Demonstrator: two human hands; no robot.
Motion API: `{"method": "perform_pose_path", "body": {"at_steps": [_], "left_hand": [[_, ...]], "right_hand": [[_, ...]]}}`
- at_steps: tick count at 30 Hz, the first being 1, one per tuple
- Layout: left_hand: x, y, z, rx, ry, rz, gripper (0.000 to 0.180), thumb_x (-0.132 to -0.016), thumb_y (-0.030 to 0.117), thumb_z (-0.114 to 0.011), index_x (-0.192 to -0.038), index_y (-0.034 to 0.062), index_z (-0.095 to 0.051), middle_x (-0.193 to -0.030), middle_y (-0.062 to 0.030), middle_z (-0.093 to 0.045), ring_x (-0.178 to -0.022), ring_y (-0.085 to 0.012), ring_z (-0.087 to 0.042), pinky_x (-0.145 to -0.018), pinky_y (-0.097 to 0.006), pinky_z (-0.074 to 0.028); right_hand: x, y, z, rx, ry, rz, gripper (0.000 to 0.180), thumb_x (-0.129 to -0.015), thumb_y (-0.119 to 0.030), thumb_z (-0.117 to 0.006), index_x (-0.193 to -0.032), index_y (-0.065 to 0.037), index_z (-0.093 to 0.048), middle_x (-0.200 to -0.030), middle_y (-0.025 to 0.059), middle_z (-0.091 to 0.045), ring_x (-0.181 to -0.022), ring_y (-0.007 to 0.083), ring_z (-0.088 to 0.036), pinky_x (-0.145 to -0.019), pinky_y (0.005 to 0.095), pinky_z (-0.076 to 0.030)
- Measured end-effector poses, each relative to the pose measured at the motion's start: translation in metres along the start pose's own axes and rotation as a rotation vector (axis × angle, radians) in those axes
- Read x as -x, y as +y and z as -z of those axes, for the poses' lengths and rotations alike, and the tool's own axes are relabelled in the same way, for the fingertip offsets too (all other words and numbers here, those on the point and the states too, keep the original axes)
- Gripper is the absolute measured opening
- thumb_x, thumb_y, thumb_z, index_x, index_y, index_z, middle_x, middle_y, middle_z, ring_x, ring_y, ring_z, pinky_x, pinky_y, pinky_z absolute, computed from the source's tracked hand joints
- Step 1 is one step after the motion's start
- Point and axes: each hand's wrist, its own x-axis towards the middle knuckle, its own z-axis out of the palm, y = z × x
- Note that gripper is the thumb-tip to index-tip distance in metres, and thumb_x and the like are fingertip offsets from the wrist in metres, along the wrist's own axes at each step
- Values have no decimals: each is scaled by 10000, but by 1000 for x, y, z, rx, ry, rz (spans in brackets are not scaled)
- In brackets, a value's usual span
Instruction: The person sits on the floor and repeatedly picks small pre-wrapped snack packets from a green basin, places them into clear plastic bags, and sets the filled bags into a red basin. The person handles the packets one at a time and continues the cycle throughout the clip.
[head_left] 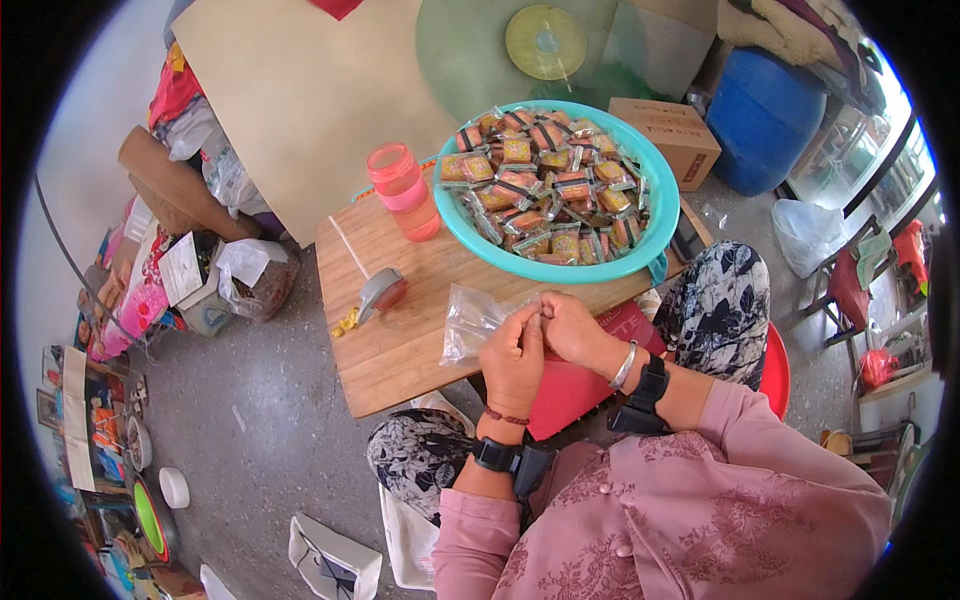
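Note:
My left hand (pixel 513 358) and my right hand (pixel 577 328) meet at the near edge of a wooden table (pixel 400 350). Both are closed, fingertips together, at the mouth end of a clear plastic bag (pixel 472 322). The bag hangs out to the left over the wood and looks flat. Just beyond my hands stands a turquoise basin (pixel 530 268), heaped with small wrapped snack packs (pixel 560 190). Whether anything small sits between my fingertips is hidden.
Left of the basin stands a pink translucent bottle (pixel 405 192). Nearer lie a tape dispenser (pixel 381 293) and small yellow bits (pixel 345 322). A red box (pixel 575 395) rests by my lap. Behind are a cardboard box (pixel 665 140) and a blue barrel (pixel 765 120).

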Motion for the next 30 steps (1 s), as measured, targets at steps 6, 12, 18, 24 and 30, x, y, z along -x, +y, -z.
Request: {"method": "perform_pose_path", "body": {"at_steps": [6, 12, 18, 24, 30], "left_hand": [[-1, 1, -3, 28, -22, 0, 171, -950, 76, -628, -1085, 2, -704, -980, -166, -739, -867, -209, -717, -768, -314, -547], [-1, -5, -4, -16, -98, 89, 185, -954, 88, -608, -1090, 12, -707, -986, -183, -733, -884, -247, -721, -775, -329, -547], [1, -6, -4, -18, -112, 76, 186, -958, 88, -599, -1092, 14, -703, -975, -182, -732, -847, -248, -713, -757, -325, -542], [0, -16, -6, -26, -91, 72, 186, -958, 68, -590, -1098, 6, -696, -964, -164, -732, -796, -218, -693, -730, -320, -540], [0, -27, -5, -56, -44, 21, 211, -952, 53, -579, -1124, 6, -692, -944, -140, -727, -749, -168, -667, -695, -307, -537]], "right_hand": [[-11, 24, -3, -50, 167, 80, 111, -904, -21, -621, -969, 21, -542, -859, 91, -636, -747, 113, -565, -613, 290, -494], [-17, 43, 0, 92, 172, 76, 113, -896, -11, -633, -970, 7, -549, -852, 74, -632, -724, 111, -562, -595, 282, -488], [-10, 29, 3, -202, 103, 40, 106, -919, 36, -567, -1017, -1, -548, -856, 55, -630, -721, 97, -575, -578, 260, -477], [-5, 11, 4, -113, 12, -27, 226, -930, 64, -521, -1125, -28, -590, -1000, 20, -653, -908, 89, -598, -776, 241, -497], [0, 10, 9, 211, -57, 222, 323, -909, 11, -562, -1232, 16, -569, -1063, 137, -667, -964, 240, -650, -839, 333, -513]]}}
